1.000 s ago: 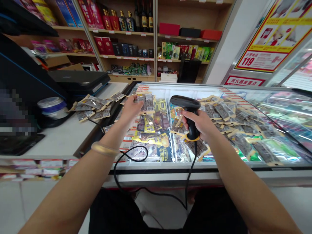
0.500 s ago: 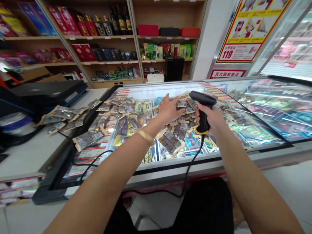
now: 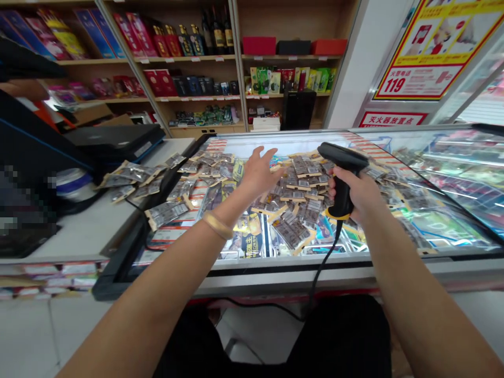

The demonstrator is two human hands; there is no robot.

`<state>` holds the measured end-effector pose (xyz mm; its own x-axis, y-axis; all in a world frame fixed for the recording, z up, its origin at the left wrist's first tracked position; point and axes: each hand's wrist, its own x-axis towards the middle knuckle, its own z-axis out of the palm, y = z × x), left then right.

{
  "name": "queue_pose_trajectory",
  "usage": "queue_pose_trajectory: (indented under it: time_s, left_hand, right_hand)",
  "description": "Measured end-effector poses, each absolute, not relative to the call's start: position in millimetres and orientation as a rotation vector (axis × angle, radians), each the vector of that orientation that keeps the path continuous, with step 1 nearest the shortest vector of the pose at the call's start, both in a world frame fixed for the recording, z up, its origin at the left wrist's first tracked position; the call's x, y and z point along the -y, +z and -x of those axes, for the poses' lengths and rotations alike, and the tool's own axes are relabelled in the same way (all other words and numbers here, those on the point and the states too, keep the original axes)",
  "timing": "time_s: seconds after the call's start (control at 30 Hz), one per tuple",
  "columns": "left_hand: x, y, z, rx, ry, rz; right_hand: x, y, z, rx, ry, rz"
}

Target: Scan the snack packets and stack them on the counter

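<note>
In my right hand (image 3: 360, 191) is a black barcode scanner (image 3: 342, 157) with a yellow band at the base of its grip; the fingers are wrapped round the handle and its cable hangs down over the freezer's front edge. My left hand (image 3: 262, 170) is open above the glass, fingers spread, with nothing in it; a gold bracelet (image 3: 217, 224) circles that wrist. Many small clear snack packets (image 3: 291, 228) with tan edges lie heaped beneath and between both hands. The glass freezer top (image 3: 252, 140) carries them.
More packets (image 3: 136, 173) lie on the white counter (image 3: 84, 231) at left, beside a white and blue roll (image 3: 73, 184). Behind the freezer stand shelves (image 3: 185, 59) of boxes and bottles. A person's arm (image 3: 25, 89) shows at far left.
The view has swung left, so the scene sits further right. My left hand has shifted left over the packets, still spread. The scanner stays in my right hand.
</note>
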<state>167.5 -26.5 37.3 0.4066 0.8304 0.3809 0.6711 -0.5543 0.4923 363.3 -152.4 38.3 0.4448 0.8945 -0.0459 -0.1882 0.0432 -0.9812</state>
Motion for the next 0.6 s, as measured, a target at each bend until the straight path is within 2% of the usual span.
queue_pose_trajectory:
  time_s: [0.17, 0.37, 0.5, 0.6]
  left_hand:
    - [0, 35, -58, -1.519, 1.002, -2.267]
    - [-30, 19, 60, -1.801, 0.653, -2.135]
    - [-26, 17, 79, -1.889, 0.252, -2.116]
    - [-18, 24, 73, -1.985, 0.258, -2.034]
  right_hand:
    - [136, 48, -308, 0.923, 1.036, 1.190]
    - [106, 44, -237, 1.102, 1.217, 1.130]
    - [92, 31, -215, 1.127, 1.306, 1.138]
    - [88, 20, -211, 1.111, 1.364, 1.146]
